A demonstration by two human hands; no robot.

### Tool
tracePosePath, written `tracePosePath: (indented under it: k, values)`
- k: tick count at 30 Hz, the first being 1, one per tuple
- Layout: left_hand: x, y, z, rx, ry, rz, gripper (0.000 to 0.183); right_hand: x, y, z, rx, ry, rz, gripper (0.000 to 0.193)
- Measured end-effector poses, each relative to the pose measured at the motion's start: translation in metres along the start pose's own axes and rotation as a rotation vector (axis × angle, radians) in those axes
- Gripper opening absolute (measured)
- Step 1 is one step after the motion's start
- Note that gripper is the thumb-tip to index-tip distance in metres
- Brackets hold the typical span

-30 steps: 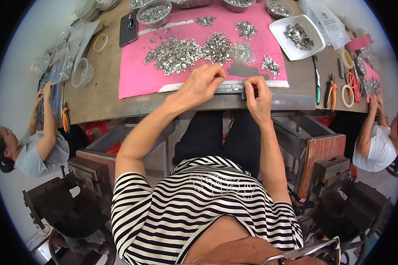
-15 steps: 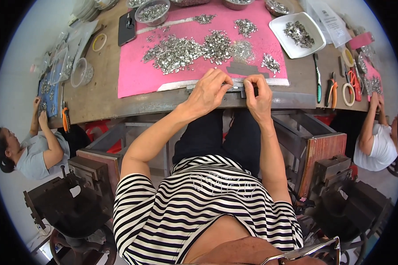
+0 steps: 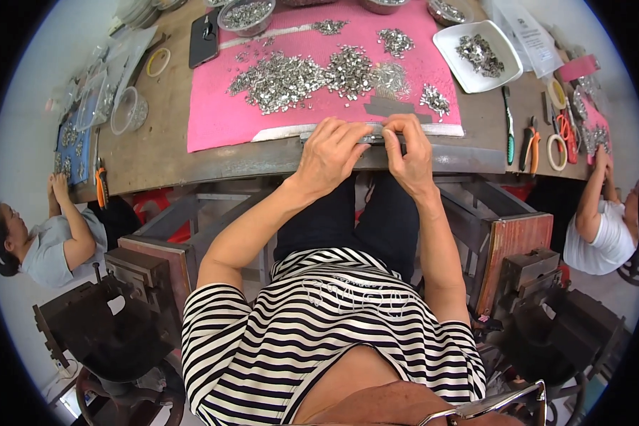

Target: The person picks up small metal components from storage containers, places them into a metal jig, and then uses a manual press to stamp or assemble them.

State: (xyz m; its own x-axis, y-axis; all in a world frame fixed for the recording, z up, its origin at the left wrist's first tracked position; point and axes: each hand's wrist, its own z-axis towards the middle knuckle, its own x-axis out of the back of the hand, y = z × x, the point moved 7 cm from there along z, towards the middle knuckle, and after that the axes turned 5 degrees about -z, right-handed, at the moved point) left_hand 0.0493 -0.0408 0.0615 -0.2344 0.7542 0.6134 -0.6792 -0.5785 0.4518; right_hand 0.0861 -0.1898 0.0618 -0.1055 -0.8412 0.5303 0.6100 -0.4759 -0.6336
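A heap of metal bits (image 3: 277, 84) lies beyond the left hand (image 3: 331, 156), its fingers curled narrow. The metal strip (image 3: 376, 134) shows between the hands. The right hand (image 3: 409, 153) curls likewise; I cannot tell what either holds. Rightward beyond sits a white tray (image 3: 444, 51).

A mat (image 3: 213, 124) lies on the desk (image 3: 149, 160), heaps of metal pieces (image 3: 280, 84) on it. At its far left lies a phone (image 3: 204, 48), at its far right a dish (image 3: 447, 51). Left of the mat, a tub (image 3: 125, 117); right, a toothbrush (image 3: 508, 121), then pliers (image 3: 530, 140).
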Motion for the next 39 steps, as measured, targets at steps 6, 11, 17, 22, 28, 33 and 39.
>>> tracePosePath:
  k: [6,11,17,22,28,33,39]
  values:
    - [-0.002,-0.006,-0.006,0.184,0.040,-0.095,0.058,-0.006,-0.004,0.000,0.022,-0.083,0.011,0.013]
    - [-0.002,-0.006,-0.007,0.198,0.044,-0.106,0.060,-0.011,-0.008,0.002,0.112,-0.140,-0.077,0.016]
    - [-0.002,-0.009,-0.003,0.197,0.039,-0.102,0.061,-0.013,-0.007,0.007,0.124,-0.154,-0.086,0.016]
    - [0.004,-0.004,-0.002,0.216,0.039,-0.072,0.063,-0.012,-0.023,0.002,0.258,-0.157,-0.280,0.013]
    - [0.008,-0.007,0.002,0.202,0.009,-0.180,0.051,-0.008,-0.024,-0.002,0.284,-0.152,-0.285,0.015]
    - [0.034,-0.084,0.050,0.144,0.061,0.025,0.019,0.002,0.000,-0.004,0.032,-0.077,-0.087,0.012]
    - [0.049,-0.221,0.099,0.268,0.195,0.324,0.012,0.000,0.014,-0.006,-0.095,-0.011,0.048,0.007]
